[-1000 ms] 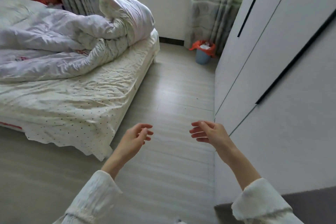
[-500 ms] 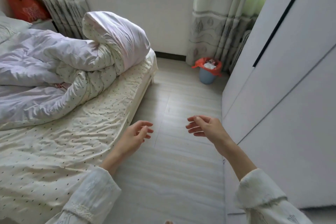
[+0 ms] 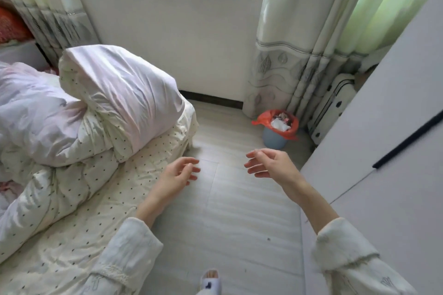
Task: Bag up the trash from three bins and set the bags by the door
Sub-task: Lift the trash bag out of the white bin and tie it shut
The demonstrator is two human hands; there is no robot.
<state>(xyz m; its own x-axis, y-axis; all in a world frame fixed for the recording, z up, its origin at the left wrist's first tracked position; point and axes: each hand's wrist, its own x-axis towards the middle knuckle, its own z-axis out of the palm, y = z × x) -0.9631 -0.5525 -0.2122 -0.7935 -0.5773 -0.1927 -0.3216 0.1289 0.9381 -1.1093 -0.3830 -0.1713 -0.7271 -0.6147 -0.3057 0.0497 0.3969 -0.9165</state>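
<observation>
A small blue bin [image 3: 273, 139] stands on the floor in the far right corner, below the curtain. A red plastic bag [image 3: 287, 130] lines it, its edge folded over the rim. Crumpled paper trash [image 3: 279, 123] fills the bag. My left hand [image 3: 176, 176] hovers in front of me, fingers loosely curled, holding nothing. My right hand [image 3: 269, 165] hovers beside it, also relaxed and empty. Both hands are well short of the bin.
A bed [image 3: 79, 211] with a rumpled duvet [image 3: 100, 103] fills the left side. A white wardrobe [image 3: 383, 163] runs along the right. A narrow strip of pale floor [image 3: 227, 211] leads between them to the bin. A white suitcase [image 3: 332, 108] leans beside the bin.
The view has moved forward along the floor strip, so the bin is nearer and larger. Both hands stay raised and empty in much the same pose.
</observation>
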